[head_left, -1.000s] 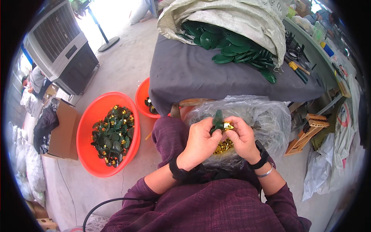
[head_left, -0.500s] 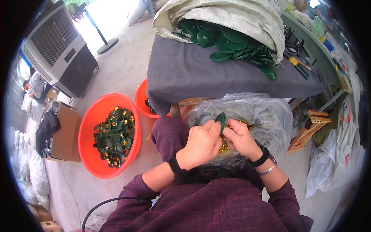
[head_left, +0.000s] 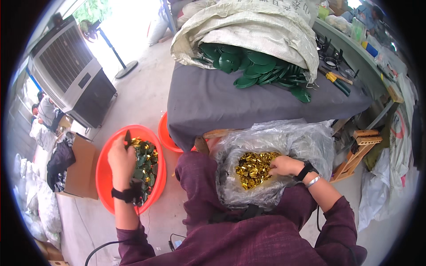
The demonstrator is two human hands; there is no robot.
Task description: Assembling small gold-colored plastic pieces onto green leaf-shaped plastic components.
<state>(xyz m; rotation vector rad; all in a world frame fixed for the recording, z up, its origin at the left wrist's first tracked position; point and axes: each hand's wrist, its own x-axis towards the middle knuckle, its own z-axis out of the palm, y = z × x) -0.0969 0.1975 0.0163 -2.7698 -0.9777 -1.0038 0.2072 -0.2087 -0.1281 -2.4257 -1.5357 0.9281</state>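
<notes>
My left hand point(head_left: 120, 160) is stretched out over a large red basin point(head_left: 106, 177) on the floor and holds a dark green piece with a gold part above the pile of finished green-and-gold pieces point(head_left: 144, 162) inside. My right hand point(head_left: 284, 166) reaches into a clear plastic bag point(head_left: 275, 142) on my lap, fingers curled among small shiny gold parts point(head_left: 254, 165). Green flat disc-shaped pieces point(head_left: 253, 71) spill from a white woven sack point(head_left: 248, 31) on the grey-covered table point(head_left: 248, 104) ahead.
A second red basin point(head_left: 166, 138) is half hidden under the table edge. A grey air cooler point(head_left: 71, 80) and a fan stand point(head_left: 117, 55) are at the left. A cardboard box point(head_left: 82, 170) sits beside the big basin. Pliers point(head_left: 338, 80) lie on the table; wooden frames point(head_left: 359, 146) lean at the right.
Both hands were together over the lap bag working a green piece. Now my left hand has swung out left over the red basin, and my right hand has dropped into the gold parts.
</notes>
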